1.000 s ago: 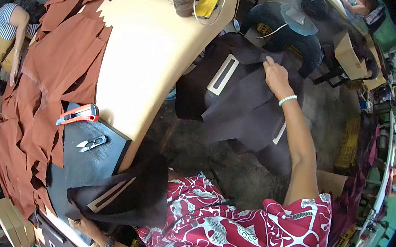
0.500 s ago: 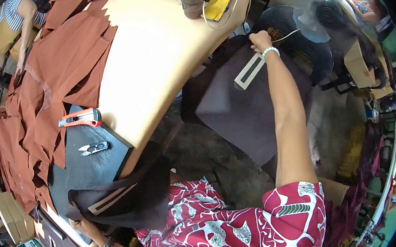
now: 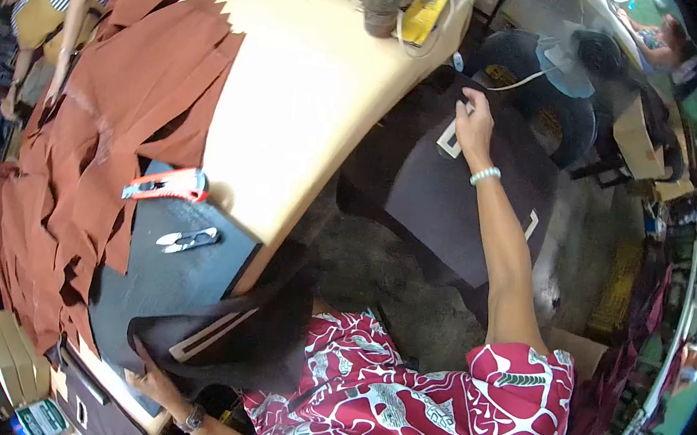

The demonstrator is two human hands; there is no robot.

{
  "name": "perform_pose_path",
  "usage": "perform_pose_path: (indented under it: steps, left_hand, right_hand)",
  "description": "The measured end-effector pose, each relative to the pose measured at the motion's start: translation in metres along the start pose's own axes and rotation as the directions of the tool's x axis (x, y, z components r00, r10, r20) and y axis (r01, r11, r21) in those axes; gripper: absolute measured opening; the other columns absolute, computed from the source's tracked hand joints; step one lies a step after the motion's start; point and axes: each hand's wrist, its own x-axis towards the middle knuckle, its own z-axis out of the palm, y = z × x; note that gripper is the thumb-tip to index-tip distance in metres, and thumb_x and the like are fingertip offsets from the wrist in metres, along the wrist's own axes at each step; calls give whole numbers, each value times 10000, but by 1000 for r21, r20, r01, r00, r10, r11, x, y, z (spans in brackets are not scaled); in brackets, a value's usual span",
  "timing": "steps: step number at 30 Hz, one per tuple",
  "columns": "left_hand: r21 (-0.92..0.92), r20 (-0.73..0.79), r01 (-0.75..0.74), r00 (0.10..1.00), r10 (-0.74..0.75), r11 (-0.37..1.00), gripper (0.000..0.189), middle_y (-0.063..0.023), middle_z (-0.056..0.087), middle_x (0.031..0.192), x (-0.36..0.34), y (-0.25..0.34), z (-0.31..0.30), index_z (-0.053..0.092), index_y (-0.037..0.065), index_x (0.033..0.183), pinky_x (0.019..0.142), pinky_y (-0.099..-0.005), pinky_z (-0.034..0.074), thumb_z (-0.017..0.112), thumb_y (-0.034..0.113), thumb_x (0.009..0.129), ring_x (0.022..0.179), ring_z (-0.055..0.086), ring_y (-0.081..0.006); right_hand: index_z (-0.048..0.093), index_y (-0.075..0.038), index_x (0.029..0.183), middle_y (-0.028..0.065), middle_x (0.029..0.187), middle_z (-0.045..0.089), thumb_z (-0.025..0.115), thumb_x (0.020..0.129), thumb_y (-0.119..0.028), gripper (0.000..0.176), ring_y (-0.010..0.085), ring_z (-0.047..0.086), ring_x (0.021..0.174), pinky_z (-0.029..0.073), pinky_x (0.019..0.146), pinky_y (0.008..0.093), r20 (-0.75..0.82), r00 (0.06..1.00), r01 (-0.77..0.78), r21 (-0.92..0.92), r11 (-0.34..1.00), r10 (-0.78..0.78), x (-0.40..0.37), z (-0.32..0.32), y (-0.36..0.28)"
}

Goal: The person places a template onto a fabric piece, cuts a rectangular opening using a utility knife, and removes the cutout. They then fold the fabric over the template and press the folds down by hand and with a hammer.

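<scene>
Head view: my right hand [image 3: 472,124] rests on a dark brown cloth panel with a white patch [image 3: 445,203], spread beside the cream tabletop [image 3: 310,101]. I cannot tell whether it is pinching or lying flat. My left hand [image 3: 153,384] has its grip closed on a second dark brown panel [image 3: 241,334] at the near edge, not yet spread out.

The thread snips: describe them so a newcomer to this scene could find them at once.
Start at the long cream table. On its near end lies a dark mat; the snips lie on it, small and silvery, unlike the bigger red cutter beside them.
</scene>
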Motion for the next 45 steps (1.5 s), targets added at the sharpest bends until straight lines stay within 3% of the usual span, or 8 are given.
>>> perform_pose_path:
  steps: [3, 7, 14, 19, 23, 35, 39, 45]
  left_hand:
    - [-460, 105, 453, 882, -460, 764, 274, -120, 619, 984, -2, 26, 3, 606, -32, 1082, 781, -299, 459, 576, 158, 886, 860, 563, -175]
    - [-614, 54, 5, 998, 36, 789, 272, -83, 613, 1021, 6, 54, -7, 602, -27, 1046, 852, -274, 441, 571, 134, 829, 936, 572, -167]
    - [-438, -14, -301, 944, 329, 847, 338, -104, 654, 857, 50, 119, -28, 639, 15, 991, 755, -266, 471, 532, -60, 679, 822, 623, -148]
    - [-355, -61, -423, 900, 431, 834, 289, -117, 648, 751, 78, 110, -55, 651, 7, 929, 664, -259, 483, 548, -48, 665, 706, 632, -146]
    - [-267, -199, -419, 905, 375, 868, 205, -86, 615, 665, 107, 80, -88, 650, -10, 911, 598, -244, 460, 562, -13, 726, 643, 576, -67]
    - [338, -80, -514, 819, 568, 788, 272, -119, 655, 855, 216, -41, -50, 617, 123, 984, 681, -412, 508, 644, 127, 714, 791, 638, -331]
    - [548, -180, -378, 818, 546, 746, 776, -155, 413, 1349, 222, -56, -11, 325, 123, 1378, 937, -495, 397, 709, 174, 706, 1210, 431, -340]
    - [64, 124, -450, 889, 440, 891, 762, -246, 302, 1425, 85, 8, -20, 307, -12, 1380, 1066, -523, 221, 629, 395, 822, 1334, 266, -392]
  right_hand:
    - [576, -9, 1049, 150, 1056, 605, 609, 810, -82, 252, 290, 578, 1008, 440, 894, 362, 27, 991, 127, 140, 982, -132, -38, -21, -75]
    - [571, 13, 1059, 128, 1064, 607, 686, 787, -154, 339, 219, 584, 985, 453, 876, 327, 215, 933, 124, 559, 820, -288, -87, -35, -209]
    - [367, 32, 1325, 173, 982, 612, 805, 660, -320, 871, 281, 618, 863, 482, 810, 340, 362, 463, 123, 878, 463, -809, -159, -26, -389]
    - [562, 28, 1046, 90, 893, 633, 631, 762, -49, 302, 150, 587, 812, 476, 746, 295, 384, 369, -290, 913, 287, -847, -175, 1, -423]
    - [568, 37, 1059, 29, 985, 626, 582, 783, 36, 276, 80, 558, 900, 466, 820, 246, 631, 7, -266, 749, 607, -776, -179, -8, -408]
    - [531, 60, 1057, 233, 879, 620, 501, 720, -47, 354, 291, 616, 811, 464, 763, 348, 757, 135, -83, 651, 754, -639, -207, 4, -384]
    - [493, 58, 1157, 271, 1013, 606, 496, 728, -60, 445, 338, 598, 976, 445, 887, 372, 759, 170, -101, 648, 755, -629, -219, 39, -395]
    - [503, 54, 1164, 293, 1060, 595, 506, 722, -69, 459, 367, 584, 1030, 443, 898, 378, 863, 88, -255, 502, 827, -497, -222, 64, -395]
